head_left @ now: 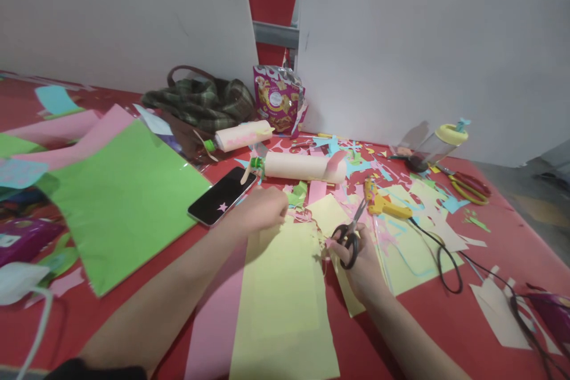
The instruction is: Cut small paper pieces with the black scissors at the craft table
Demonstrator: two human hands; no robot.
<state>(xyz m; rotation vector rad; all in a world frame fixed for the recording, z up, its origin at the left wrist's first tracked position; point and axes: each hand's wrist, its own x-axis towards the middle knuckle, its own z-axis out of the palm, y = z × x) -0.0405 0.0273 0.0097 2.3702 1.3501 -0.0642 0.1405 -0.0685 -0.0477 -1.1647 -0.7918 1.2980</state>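
Black-handled scissors are in my right hand, with fingers around the handle loops and the blades pointing away from me. A small pink bit shows by that thumb. My left hand is closed over the top of a pale yellow paper sheet, its fingertips beside thin paper scraps; anything they pinch is hidden. Under the yellow sheet lies pink paper. A black phone with a pink star on it is left of my left hand. Just beyond sits a paper-wrapped bottle with a green cap.
A yellow glue gun with a black cord lies right of the scissors. Red-handled pliers and a clear bottle are farther right. Green paper covers the left. Behind stand a snack bag, a plaid bag and another wrapped bottle.
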